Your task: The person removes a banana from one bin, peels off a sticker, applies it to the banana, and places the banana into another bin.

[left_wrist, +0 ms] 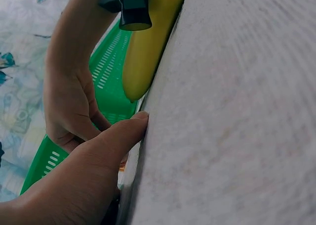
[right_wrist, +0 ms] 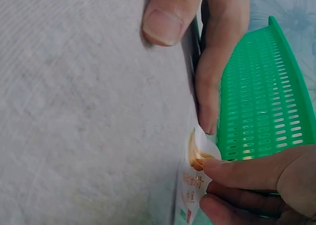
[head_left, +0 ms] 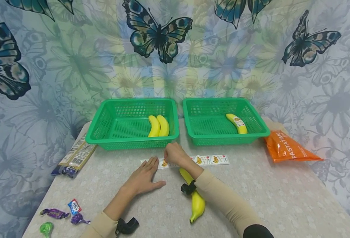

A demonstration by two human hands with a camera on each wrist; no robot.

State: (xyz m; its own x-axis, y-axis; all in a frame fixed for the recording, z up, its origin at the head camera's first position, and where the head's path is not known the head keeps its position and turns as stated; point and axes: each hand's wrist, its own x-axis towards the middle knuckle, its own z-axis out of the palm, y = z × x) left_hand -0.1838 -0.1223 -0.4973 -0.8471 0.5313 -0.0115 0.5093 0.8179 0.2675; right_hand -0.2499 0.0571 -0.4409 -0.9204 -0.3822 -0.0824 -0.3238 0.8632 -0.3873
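A white strip of banana-picture stickers [head_left: 206, 160] lies across the table in front of the baskets. My left hand [head_left: 143, 177] rests on the strip's left end, fingers straight and thumb spread on the table. Thumb and fingers of my right hand [head_left: 176, 153] pinch a sticker [right_wrist: 196, 178] near those left fingertips; in the right wrist view its edge lifts and curves. Beneath my right wrist a yellow banana [head_left: 198, 203] lies on the table, partly covered by the forearm. It also shows in the left wrist view, close beyond the left thumb [left_wrist: 118, 136].
Two bananas [head_left: 158, 126] lie in the left green basket [head_left: 103, 143]. The right green basket [head_left: 222, 140] holds one banana with a sticker [head_left: 237, 124]. Orange bag [head_left: 288, 147] at right, gold-brown packet [head_left: 76, 155] at left. Several wrapped candies [head_left: 54, 213] lie front left.
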